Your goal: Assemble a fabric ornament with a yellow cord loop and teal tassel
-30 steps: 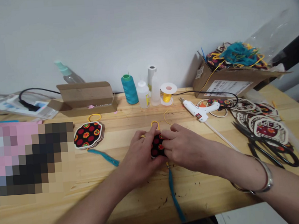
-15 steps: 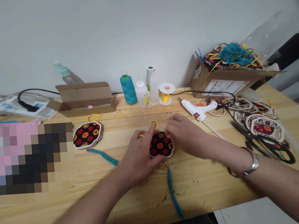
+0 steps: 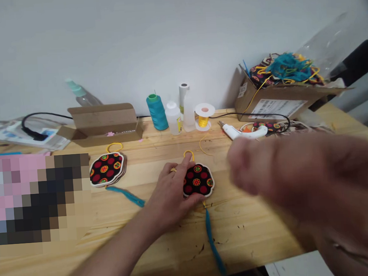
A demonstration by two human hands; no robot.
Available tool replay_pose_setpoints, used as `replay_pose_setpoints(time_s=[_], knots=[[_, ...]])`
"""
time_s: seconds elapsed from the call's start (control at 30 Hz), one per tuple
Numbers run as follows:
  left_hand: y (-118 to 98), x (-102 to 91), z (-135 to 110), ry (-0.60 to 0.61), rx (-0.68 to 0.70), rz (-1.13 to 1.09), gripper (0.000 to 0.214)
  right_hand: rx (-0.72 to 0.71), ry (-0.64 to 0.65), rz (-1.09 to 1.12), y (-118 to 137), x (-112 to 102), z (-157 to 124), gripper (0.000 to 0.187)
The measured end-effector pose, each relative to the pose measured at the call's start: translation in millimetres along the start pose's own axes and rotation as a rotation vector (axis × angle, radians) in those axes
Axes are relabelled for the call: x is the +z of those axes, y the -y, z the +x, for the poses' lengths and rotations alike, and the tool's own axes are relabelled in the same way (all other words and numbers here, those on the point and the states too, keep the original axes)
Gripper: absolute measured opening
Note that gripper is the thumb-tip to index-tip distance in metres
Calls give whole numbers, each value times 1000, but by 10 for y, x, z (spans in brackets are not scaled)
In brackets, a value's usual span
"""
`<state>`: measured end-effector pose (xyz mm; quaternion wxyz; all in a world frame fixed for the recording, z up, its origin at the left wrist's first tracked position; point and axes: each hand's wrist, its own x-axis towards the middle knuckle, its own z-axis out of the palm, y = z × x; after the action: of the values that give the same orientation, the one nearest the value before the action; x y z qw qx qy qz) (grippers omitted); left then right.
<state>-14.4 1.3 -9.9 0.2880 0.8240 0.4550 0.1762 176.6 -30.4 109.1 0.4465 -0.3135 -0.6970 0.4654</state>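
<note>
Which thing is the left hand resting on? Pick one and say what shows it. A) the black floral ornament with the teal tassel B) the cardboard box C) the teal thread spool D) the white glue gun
A: the left hand lies with its fingers on the edge of the black floral ornament on the table, whose teal tassel trails toward the near edge; the glue gun and thread spool lie farther back, untouched.

Soft even light; right hand (image 3: 268, 165) motion-blurred
</note>
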Motion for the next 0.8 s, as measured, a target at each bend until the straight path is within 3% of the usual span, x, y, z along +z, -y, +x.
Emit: replay_pose_setpoints(time_s=[0.03, 0.1, 0.17, 0.23, 0.33, 0.43, 0.53, 0.63, 0.7, 0.8], knots=[[7, 2, -1, 3, 7, -4, 86, 6, 269, 16, -43, 78, -24, 32], [16, 10, -1, -9, 7, -6, 87, 51, 649, -50, -203, 234, -61, 34], [19, 21, 1, -34, -6, 0, 87, -60, 852, -54, -391, 349, -78, 32], [20, 31, 2, -37, -9, 6, 86, -105, 942, -99, -525, 385, -84, 20], [27, 45, -4, -33, 0, 10, 85, -44, 864, -71, -593, 299, -90, 20], [40, 54, -13, -37, 5, 11, 83, 132, 728, -97, -630, 171, -89, 17], [43, 53, -14, -33, 8, 16, 82, 243, 404, -348, -746, 110, -43, 17], [32, 44, -11, -31, 6, 20, 80, 177, 56, -810, -894, 105, 31, 13], [26, 39, -10, -32, 2, 20, 81, 144, -4, -1049, -967, 113, 62, 13], [25, 39, -11, -32, 2, 16, 82, 149, 55, -1197, -1020, 137, 57, 16]])
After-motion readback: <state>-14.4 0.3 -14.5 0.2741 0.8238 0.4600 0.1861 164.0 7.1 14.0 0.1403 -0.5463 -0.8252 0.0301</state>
